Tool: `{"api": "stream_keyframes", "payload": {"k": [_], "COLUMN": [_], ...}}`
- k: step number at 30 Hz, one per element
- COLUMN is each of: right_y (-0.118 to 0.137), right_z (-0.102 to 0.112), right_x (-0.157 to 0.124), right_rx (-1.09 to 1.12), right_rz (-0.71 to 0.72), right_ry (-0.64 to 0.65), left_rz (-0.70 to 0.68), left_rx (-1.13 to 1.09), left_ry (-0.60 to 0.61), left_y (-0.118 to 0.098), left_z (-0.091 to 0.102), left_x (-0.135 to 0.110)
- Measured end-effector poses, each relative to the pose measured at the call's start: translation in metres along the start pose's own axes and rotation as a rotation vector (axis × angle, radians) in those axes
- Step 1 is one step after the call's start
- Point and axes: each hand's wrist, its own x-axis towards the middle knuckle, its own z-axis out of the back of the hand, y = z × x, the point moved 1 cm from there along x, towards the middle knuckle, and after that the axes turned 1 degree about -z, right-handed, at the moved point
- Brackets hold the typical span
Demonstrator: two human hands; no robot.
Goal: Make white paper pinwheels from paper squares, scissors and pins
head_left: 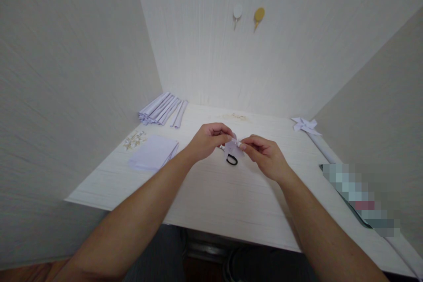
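Observation:
Over the middle of the table, my left hand [214, 139] and my right hand [264, 152] meet at a small folded piece of white paper [234, 146]. The left thumb and fingers pinch its upper left part. At its right side, the right thumb and forefinger are pressed together on the paper; whether a small fastener is between them too, I cannot tell. Just below the paper lie scissors [232, 161] with a black handle loop showing. Their other parts are mostly hidden by the paper and my left hand.
Rolled white paper tubes [160, 109] lie at back left, near a pile of small fasteners [134, 140] and stacked paper sheets [153, 152]. On the right are a paper pinwheel [306, 125], a long roll [322, 147] and a blurred-out flat object [350, 194]. Walls enclose three sides.

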Motion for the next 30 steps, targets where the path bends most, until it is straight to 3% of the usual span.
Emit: {"api": "stream_keyframes", "payload": {"k": [4, 13, 19, 30], "right_y": [0.001, 0.0004, -0.0005, -0.0029], "right_z": [-0.0006, -0.0012, -0.0001, 0.0012], "right_x": [-0.0002, -0.0001, -0.0001, -0.0006], "right_rx": [-0.006, 0.0, -0.045, -0.044], "right_rz": [-0.023, -0.017, 0.005, -0.016], "right_ry": [0.002, 0.005, 0.015, 0.029], "left_rz": [-0.03, -0.148, -0.251, -0.322], "left_rx": [0.033, 0.353, 0.451, 0.649], "left_ry": [-0.028, -0.103, -0.105, -0.057], "left_y": [0.0014, -0.0043, -0.005, -0.0028], "left_z": [-0.0007, -0.0018, -0.0016, -0.0002], "left_x": [-0.0004, -0.0041, -0.0052, -0.0062]}}
